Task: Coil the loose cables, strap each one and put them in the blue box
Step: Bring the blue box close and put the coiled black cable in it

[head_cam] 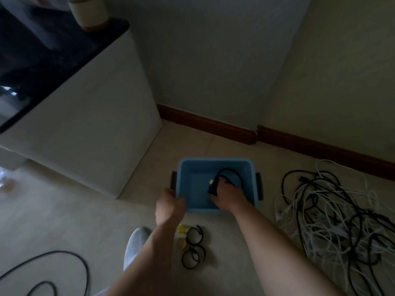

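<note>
— Looking down, where does the blue box [213, 163] sit?

— Low in the middle of the frame, on the tiled floor [70, 218], open side up, with a dark handle at each end.

— And my hands?

— Your right hand [227, 194] reaches inside the box, fingers curled round a coiled black cable [230, 171]. Its loop rises toward the far wall of the box, and a pale yellowish plug tip shows just left of your fingers. Whether a strap binds the coil, I cannot tell. Your left hand [168, 205] grips the near left corner of the box's rim.

— The other cables?

— A tangled heap of cables [333, 214], black and white, lies at the right of the frame, apart from the box. A loose black lead [82, 263] loops across the lower left corner.

— Straps?

— Black rings [193, 247] and two small yellow pieces [181, 236] lie on the floor just below the box, between your forearms. Your grey shoe [135, 244] is beside them, to the left. A white cabinet [85, 114] with a dark top fills the upper left.
</note>
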Demonstrator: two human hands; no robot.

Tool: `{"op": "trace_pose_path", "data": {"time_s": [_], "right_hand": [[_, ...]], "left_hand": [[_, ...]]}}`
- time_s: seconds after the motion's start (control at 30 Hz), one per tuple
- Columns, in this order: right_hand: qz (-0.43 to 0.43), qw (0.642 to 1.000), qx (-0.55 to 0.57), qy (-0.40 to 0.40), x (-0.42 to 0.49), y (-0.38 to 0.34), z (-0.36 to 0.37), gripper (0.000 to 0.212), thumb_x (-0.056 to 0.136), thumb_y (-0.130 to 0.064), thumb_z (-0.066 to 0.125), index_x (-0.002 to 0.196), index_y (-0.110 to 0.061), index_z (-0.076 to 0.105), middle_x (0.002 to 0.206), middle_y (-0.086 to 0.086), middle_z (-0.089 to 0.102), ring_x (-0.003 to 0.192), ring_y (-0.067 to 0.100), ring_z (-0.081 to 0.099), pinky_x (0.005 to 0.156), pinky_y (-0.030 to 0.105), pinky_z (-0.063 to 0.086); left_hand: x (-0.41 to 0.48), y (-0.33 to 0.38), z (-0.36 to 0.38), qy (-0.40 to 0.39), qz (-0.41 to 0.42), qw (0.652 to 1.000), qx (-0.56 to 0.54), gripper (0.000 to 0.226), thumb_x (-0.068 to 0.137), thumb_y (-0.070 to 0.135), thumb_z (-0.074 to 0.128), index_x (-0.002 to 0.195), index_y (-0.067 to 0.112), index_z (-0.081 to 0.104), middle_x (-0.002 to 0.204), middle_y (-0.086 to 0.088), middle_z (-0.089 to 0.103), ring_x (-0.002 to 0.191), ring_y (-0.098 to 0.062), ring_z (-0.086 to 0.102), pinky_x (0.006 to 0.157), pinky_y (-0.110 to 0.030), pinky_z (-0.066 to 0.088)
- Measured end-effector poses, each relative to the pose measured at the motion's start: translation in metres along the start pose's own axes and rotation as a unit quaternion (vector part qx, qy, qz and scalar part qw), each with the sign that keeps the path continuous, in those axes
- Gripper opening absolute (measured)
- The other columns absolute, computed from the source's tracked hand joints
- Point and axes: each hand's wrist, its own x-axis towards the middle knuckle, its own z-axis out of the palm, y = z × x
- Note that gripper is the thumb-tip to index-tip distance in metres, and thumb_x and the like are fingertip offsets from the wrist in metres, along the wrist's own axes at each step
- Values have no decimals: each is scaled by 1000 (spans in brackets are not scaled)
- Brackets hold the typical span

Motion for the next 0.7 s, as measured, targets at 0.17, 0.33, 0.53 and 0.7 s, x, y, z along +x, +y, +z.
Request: {"op": "trace_pose_path", "data": {"time_s": [0.17,0.33,0.53,0.7], "right_hand": [[-18,998,15,-58,3,-9,-4,34,88,-34,58,111,-10,55,99,6,64,88,22,62,72,33,52],[-47,996,8,-78,-6,-12,-6,25,91,-28,57,71,-12,55,72,4,57,67,19,56,54,29,40],[-96,992,-53,-57,-17,-18,-12,32,98,-30,53,125,-16,64,120,6,67,99,22,64,87,37,54],[-94,995,-17,19,-33,5,-17,29,97,-26,55,123,-18,65,125,7,58,113,26,56,91,35,50]], "left_hand": [[-1,3,1,-11,-16,1000,22,24,86,33,60,105,22,51,98,-5,65,86,-27,63,78,-39,56],[-22,23,0,122,81,962,229,49,86,45,59,122,19,41,113,-6,50,97,-27,55,75,-40,53],[-20,52,28,-85,315,919,220,51,98,15,46,146,32,42,147,0,38,119,-27,55,94,-42,51],[-10,41,48,-101,255,937,218,41,101,28,51,140,21,49,153,1,36,117,-26,61,96,-39,50]]}}
